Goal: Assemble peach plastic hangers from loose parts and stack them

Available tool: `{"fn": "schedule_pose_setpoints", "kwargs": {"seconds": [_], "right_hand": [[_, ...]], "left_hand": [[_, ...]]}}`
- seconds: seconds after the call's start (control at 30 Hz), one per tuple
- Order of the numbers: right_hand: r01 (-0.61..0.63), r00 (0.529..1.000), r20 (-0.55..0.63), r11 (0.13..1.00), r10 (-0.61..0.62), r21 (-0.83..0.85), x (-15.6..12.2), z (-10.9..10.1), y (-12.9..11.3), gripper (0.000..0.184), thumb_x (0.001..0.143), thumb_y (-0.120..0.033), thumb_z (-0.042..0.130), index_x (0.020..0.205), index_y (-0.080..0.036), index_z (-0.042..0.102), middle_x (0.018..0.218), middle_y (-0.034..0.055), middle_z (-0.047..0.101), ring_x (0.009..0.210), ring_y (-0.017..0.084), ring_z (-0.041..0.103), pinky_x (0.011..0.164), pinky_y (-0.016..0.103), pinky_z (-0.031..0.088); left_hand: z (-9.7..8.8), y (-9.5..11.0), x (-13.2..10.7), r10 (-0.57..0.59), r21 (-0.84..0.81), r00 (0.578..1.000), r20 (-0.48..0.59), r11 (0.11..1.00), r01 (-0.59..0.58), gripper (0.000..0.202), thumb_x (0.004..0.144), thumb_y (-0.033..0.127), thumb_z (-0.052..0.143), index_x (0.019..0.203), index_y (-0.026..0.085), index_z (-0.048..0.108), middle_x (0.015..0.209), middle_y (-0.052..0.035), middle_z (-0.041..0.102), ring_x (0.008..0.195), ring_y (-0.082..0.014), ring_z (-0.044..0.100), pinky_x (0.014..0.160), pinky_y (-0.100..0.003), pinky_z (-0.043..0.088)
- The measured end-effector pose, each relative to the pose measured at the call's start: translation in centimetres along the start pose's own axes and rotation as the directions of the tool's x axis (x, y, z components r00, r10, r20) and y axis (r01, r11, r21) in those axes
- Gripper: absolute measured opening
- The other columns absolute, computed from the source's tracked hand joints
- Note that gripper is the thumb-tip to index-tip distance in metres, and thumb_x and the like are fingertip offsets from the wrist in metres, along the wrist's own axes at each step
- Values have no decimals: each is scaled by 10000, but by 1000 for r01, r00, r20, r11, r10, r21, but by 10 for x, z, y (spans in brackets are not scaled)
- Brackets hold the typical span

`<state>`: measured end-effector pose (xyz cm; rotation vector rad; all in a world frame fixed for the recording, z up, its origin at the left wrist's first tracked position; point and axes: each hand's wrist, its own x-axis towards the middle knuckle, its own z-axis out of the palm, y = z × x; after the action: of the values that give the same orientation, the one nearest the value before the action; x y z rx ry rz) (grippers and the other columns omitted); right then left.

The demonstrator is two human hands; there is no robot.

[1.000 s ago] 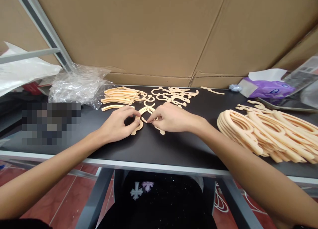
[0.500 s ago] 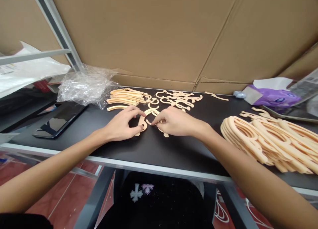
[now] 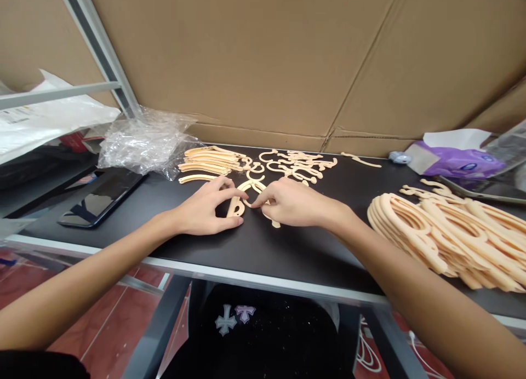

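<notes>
A beige plastic clothes hanger (image 3: 235,206) lies on the black table, hook pointing away from me, its arms spread to both sides. My left hand (image 3: 209,206) is around its left arm, index finger across the upper part and thumb at the lower end. With thumb and index finger bent together, my right hand (image 3: 293,202) grips the right arm and covers most of it. Just behind lie a row of slim beige hanger arms (image 3: 209,161) and a heap of beige hook pieces (image 3: 302,162).
A stack of beige hangers (image 3: 444,236) lies by my right forearm. To the left are a dark phone (image 3: 101,198) and crumpled clear plastic bags (image 3: 139,146). A purple tissue pack (image 3: 458,157) stands at the back right, before a cardboard wall (image 3: 255,56).
My left index finger has reached further right over the hanger, and the left thumb has slid to its lower end. My right hand has barely moved.
</notes>
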<state>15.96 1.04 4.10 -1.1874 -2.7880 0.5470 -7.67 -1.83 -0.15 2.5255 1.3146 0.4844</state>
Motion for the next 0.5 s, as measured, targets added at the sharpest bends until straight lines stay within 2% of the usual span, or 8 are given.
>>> {"fn": "schedule_pose_setpoints", "kwargs": {"seconds": [0.1, 0.27, 0.43, 0.5], "right_hand": [[1, 1000, -12, 1000, -1, 25, 0, 0, 0, 431, 813, -140, 525, 1102, -261, 821, 845, 29, 784, 716, 148, 623, 645, 245, 397], [-19, 994, -102, 998, 25, 58, 1, -1, 0, 412, 792, -133, 528, 1036, -250, 839, 763, 10, 756, 630, 121, 550, 598, 246, 350], [-160, 943, -295, 987, 153, -1, 6, 3, 10, 406, 843, -172, 504, 1085, -252, 820, 885, 35, 781, 748, 163, 628, 657, 272, 369], [-195, 933, -311, 981, 180, -17, 9, 6, 14, 417, 872, -192, 482, 1127, -267, 803, 964, 41, 786, 824, 185, 655, 667, 279, 369]], "left_hand": [[2, 0, 0, 18, 32, 1000, -12, 999, -18, 466, 878, 505, 637, 1262, 243, 674, 1250, -100, 517, 1210, -300, 531, 1104, -480, 410], [2, 1, -1, 11, 34, 1000, -28, 999, -10, 519, 873, 512, 650, 1317, 244, 639, 1266, -108, 520, 1208, -301, 533, 1081, -476, 428], [2, -2, -1, -4, 13, 999, -41, 1000, 4, 618, 893, 588, 623, 1397, 234, 577, 1269, -117, 549, 1184, -298, 550, 1051, -472, 453], [4, -3, 0, -27, 5, 998, -56, 1000, 27, 633, 923, 619, 572, 1408, 212, 569, 1278, -127, 557, 1190, -296, 553, 1066, -475, 446]]}}
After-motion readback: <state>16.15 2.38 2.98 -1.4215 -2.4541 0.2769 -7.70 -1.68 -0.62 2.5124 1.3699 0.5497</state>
